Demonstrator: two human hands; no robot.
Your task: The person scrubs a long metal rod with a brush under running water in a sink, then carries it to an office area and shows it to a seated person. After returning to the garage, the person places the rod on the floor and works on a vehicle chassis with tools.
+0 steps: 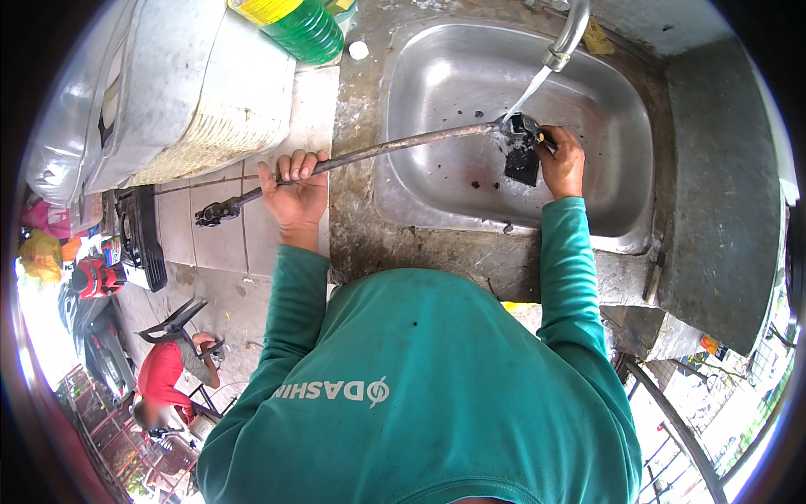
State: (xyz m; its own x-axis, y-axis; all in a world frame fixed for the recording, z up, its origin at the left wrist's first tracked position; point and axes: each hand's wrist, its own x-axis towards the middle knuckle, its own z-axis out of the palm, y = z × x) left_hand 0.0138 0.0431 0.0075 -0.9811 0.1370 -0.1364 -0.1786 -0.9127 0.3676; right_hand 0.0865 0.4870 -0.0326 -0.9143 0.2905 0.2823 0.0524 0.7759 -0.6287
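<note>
My left hand (294, 191) grips a long rusty metal rod (395, 145) that reaches from a dark jointed end (217, 212) at the left across into the steel sink (613, 101). My right hand (561, 161) holds a black scrubbing pad (522, 161) against the rod's far end (519, 128), under the water stream (527, 94) from the curved tap (569, 34). Both arms wear teal sleeves. Dark specks lie on the sink bottom.
A green plastic bottle (302, 27) and a small white cap (358, 50) sit on the grimy counter (357, 244) left of the sink. A grey washing tub (159, 92) stands at far left. Below left, a person in red (164, 378) crouches on the floor by a motorbike (101, 336).
</note>
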